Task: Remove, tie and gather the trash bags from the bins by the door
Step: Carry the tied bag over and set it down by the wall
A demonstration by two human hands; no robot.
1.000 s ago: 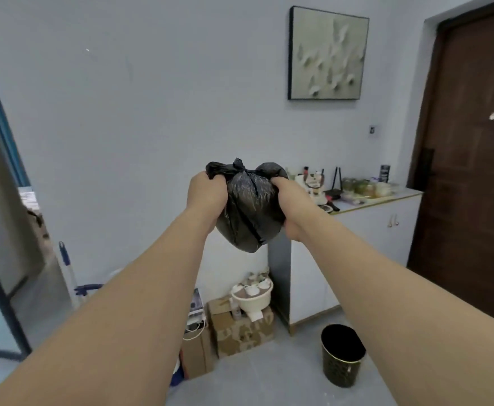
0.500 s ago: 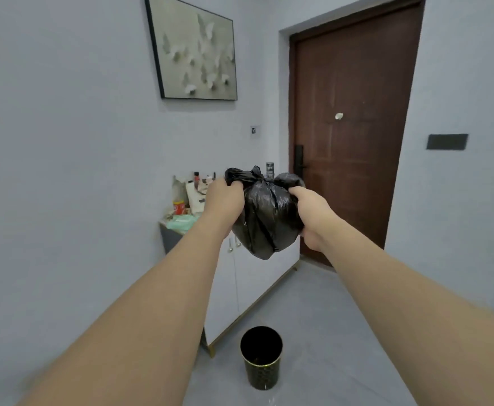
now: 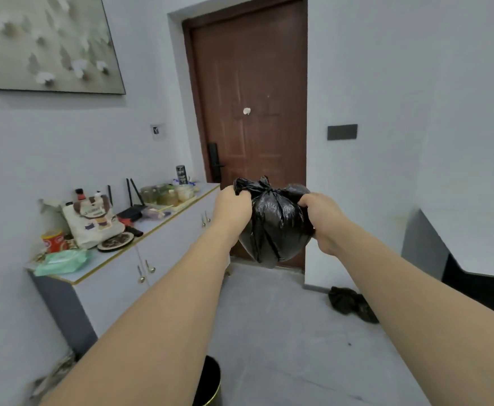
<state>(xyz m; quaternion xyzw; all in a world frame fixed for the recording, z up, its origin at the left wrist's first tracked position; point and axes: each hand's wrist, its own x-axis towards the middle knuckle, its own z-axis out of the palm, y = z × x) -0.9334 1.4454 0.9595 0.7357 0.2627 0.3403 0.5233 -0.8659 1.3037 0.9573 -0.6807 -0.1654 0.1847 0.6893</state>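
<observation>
A small black trash bag (image 3: 275,227), knotted at its top, hangs at chest height in front of the brown door (image 3: 251,112). My left hand (image 3: 232,206) grips the bag's upper left corner. My right hand (image 3: 322,213) grips its upper right side. Both arms are stretched out. A black bin (image 3: 210,382) with a gold rim stands on the floor at the bottom edge, partly hidden behind my left arm. Another dark bundle (image 3: 351,303) lies on the floor by the right wall; I cannot tell whether it is a bag.
A white low cabinet (image 3: 157,244) runs along the left wall, its top crowded with a tote bag, a red can, jars and a wipes pack. A framed picture (image 3: 49,42) hangs above it. A grey and white counter (image 3: 468,250) juts in at the right. Grey floor lies between.
The view has swung right, from the cabinet wall to the door. The bag stays held between both hands, and the bin has slid toward the bottom edge.
</observation>
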